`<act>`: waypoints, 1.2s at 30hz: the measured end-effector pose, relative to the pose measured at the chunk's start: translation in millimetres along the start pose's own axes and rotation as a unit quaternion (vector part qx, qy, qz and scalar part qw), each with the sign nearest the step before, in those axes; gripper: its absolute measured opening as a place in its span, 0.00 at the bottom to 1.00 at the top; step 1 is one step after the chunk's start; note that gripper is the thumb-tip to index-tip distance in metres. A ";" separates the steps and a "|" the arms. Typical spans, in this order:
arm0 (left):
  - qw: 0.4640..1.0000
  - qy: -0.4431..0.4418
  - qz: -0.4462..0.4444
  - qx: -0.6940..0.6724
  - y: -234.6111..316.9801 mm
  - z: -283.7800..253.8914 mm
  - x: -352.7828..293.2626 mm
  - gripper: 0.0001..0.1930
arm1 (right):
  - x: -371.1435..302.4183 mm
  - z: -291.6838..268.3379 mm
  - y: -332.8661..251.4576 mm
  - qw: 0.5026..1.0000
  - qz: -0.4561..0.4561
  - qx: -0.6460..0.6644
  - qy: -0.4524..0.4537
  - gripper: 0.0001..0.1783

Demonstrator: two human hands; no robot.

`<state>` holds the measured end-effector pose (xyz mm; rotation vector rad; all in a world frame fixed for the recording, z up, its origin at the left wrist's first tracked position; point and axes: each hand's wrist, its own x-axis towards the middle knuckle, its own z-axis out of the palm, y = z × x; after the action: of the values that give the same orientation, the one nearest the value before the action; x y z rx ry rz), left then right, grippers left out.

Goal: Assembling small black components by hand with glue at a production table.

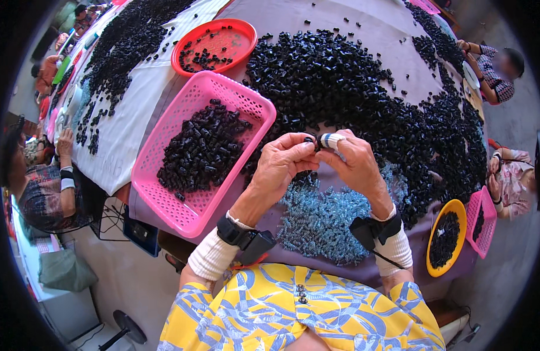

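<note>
My left hand (281, 164) and my right hand (355, 161) meet above the table, fingertips together on one small black plastic part (309, 140). The right index fingertip is wrapped in striped tape. Beneath my hands lies a pile of small pale blue springs (322, 219). A big heap of small black parts (340, 82) spreads across the purple tablecloth beyond my hands. A pink plastic basket (164, 205), part-filled with black parts, sits to my left.
A red round tray (238, 29) with a few black parts lies behind the basket. A yellow bowl (457, 206) and a small pink basket (487, 202) of parts sit at the right. Other people sit at the left and right sides. More black parts cover a white cloth (135, 111).
</note>
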<state>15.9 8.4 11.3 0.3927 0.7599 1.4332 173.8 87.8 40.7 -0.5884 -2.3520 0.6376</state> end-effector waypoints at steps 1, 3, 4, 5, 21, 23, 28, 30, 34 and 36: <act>1.000 0.001 0.006 -0.005 -0.5 -0.5 0.1 0.09 | 1.0 0.9 0.1 1.000 -0.011 -0.006 0.001 0.10; 1.000 0.002 0.013 -0.006 0.6 0.0 -0.3 0.09 | 3.2 2.3 -1.5 1.000 -0.013 -0.017 0.002 0.09; 1.000 0.002 0.020 -0.006 1.2 0.0 -0.6 0.09 | 4.5 3.0 -2.6 0.999 -0.015 -0.028 0.002 0.09; 1.000 0.001 0.020 -0.007 1.0 0.0 -0.1 0.09 | 5.5 3.1 -3.8 0.999 -0.015 -0.029 0.002 0.09; 0.974 0.028 0.117 0.194 -1.9 6.2 -4.0 0.11 | 13.4 -2.2 -4.1 0.989 -0.086 -0.098 0.064 0.08; 0.970 0.027 0.129 0.205 -2.2 6.6 -4.0 0.11 | 13.1 -0.4 -4.5 0.989 -0.090 -0.100 0.057 0.08; 0.960 0.036 0.140 0.241 -1.0 8.2 -4.8 0.11 | 11.4 -0.4 -4.6 0.990 -0.092 -0.100 0.045 0.07; 0.955 0.039 0.145 0.254 -1.6 7.6 -4.7 0.11 | 10.8 -0.7 -5.1 0.989 -0.093 -0.104 0.044 0.07; 0.942 0.042 0.160 0.291 -2.2 5.2 -5.7 0.11 | 10.4 -0.5 -8.6 0.986 -0.097 -0.128 0.038 0.06; 0.942 0.046 0.160 0.292 -2.1 5.5 -6.3 0.11 | 8.8 -0.3 -9.7 0.984 -0.096 -0.146 0.031 0.06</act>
<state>21.4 3.0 15.2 0.9459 1.2435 1.5136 165.4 85.0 50.4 -0.4889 -2.4224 0.1849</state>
